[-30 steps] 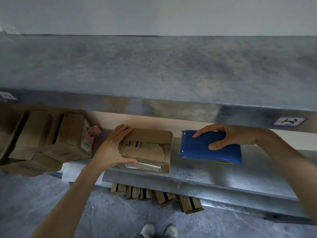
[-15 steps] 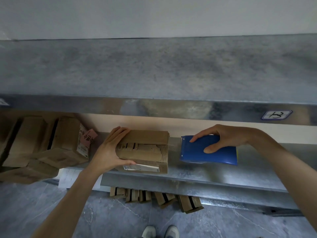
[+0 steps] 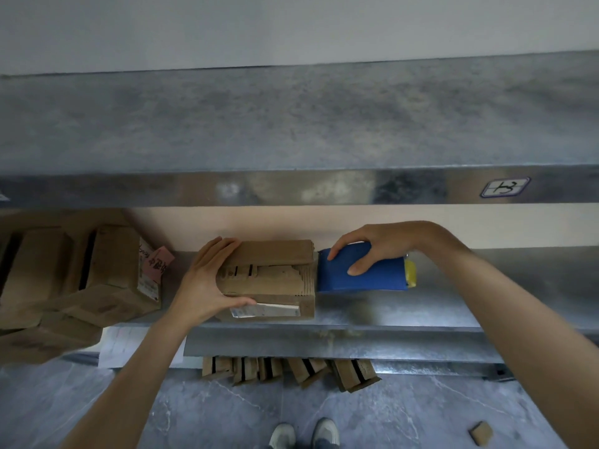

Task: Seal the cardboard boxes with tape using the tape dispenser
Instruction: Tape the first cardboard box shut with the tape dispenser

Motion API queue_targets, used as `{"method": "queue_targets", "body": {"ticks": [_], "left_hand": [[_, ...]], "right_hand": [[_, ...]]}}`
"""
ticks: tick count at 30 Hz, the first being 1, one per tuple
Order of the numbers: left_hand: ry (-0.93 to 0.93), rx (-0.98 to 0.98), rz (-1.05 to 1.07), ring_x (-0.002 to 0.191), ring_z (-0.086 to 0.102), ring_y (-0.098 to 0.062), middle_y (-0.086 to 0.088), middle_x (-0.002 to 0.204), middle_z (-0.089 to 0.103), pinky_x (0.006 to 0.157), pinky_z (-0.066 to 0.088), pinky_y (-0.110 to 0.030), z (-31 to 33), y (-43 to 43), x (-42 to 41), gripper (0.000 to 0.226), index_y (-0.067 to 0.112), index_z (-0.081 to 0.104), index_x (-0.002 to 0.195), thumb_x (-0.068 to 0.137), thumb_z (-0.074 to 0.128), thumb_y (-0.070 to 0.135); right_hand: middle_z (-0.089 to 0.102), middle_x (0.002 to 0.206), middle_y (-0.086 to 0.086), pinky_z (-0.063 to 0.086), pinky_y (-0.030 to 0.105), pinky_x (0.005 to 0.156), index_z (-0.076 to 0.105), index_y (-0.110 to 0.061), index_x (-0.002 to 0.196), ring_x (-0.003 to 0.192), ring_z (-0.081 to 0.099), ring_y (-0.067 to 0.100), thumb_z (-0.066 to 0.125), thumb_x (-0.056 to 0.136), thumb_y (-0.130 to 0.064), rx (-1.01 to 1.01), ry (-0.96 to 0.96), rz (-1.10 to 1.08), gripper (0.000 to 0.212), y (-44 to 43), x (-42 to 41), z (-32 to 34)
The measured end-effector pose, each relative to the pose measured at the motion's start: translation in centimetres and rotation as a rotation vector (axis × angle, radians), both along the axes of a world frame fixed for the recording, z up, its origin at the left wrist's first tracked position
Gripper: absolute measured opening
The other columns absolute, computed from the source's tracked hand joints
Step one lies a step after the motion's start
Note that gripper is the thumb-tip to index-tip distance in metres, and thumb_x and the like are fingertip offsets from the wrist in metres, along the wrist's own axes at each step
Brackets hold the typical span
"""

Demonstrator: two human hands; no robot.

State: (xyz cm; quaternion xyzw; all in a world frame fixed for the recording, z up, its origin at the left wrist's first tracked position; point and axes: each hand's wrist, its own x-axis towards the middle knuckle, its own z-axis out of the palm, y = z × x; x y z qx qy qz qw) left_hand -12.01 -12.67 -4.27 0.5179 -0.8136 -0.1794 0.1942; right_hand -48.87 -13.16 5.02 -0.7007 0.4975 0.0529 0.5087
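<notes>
**On the middle shelf: box and blue dispenser side by side**

On the galvanised metal shelf (image 3: 389, 312) below the upper shelf (image 3: 291, 124), a person has both bare hands at work. Their left hand (image 3: 207, 283) is wrapped round the left end of a small cardboard box (image 3: 275, 280), fingers laid flat over its top and the thumb hooked along the front edge near a white label (image 3: 264, 311). That box sits at the front of the shelf, and its facing side shows torn, layered cardboard flaps. Their right hand (image 3: 372, 246) grips the blue tape dispenser (image 3: 359, 275) from above, fingers curled over the far side and the thumb pressed on the near face; a yellow part (image 3: 410, 272) pokes out at its right end. The dispenser's left edge is touching or very nearly touching the right end of the box (I cannot tell which from where I stand).

To the left, 3 or so more cardboard boxes (image 3: 107, 270) lie tumbled together, tilted, one bearing a pink tag (image 3: 158, 264). A small handwritten sticker (image 3: 504, 187) is stuck on the front lip of the upper shelf. Under the lower edge, a row of cardboard pieces (image 3: 288, 367) stands on the grey stone floor (image 3: 389, 416), a loose scrap (image 3: 482, 433) lies far right, and the toes of 2 shoes (image 3: 304, 435) show at the bottom.
</notes>
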Motion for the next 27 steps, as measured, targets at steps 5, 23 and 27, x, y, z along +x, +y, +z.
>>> {"method": "queue_targets", "body": {"ticks": [5, 23, 27], "left_hand": [[-0.007, -0.013, -0.006, 0.147, 0.025, -0.014, 0.008, 0.155, 0.037, 0.117, 0.021, -0.035, -0.3, -0.2, 0.1, 0.121, 0.028, 0.038, 0.15, 0.05, 0.066, 0.089], [0.031, -0.01, -0.022, 0.144, 0.029, -0.019, 0.002, 0.152, 0.041, 0.117, 0.023, -0.032, 0.1, 0.1, 0.1, 0.122, 0.02, 0.042, 0.148, 0.048, 0.069, 0.085], [0.042, -0.031, -0.022, 0.146, 0.027, -0.02, 0.002, 0.152, 0.041, 0.119, 0.026, -0.038, 0.2, 0.4, 0.0, 0.121, 0.018, 0.043, 0.148, 0.049, 0.071, 0.081]], "right_hand": [[0.061, 0.115, -0.016, 0.052, 0.02, 0.072, 0.066, -0.037, 0.116, 0.1, 0.063, 0.011, 0.076, 0.086, -0.027, -0.04, 0.071, -0.007, 0.033, -0.4, 2.2, 0.9], [0.056, 0.123, -0.004, 0.049, 0.029, 0.077, 0.062, -0.028, 0.124, 0.104, 0.057, 0.022, 0.075, 0.086, -0.029, -0.217, 0.323, -0.08, 0.04, 1.2, 6.5, 0.1], [0.056, 0.116, -0.011, 0.046, 0.029, 0.078, 0.058, -0.031, 0.13, 0.101, 0.054, 0.017, 0.072, 0.088, -0.033, -0.332, 0.243, -0.257, 0.044, 2.3, 4.3, -1.4]]}}
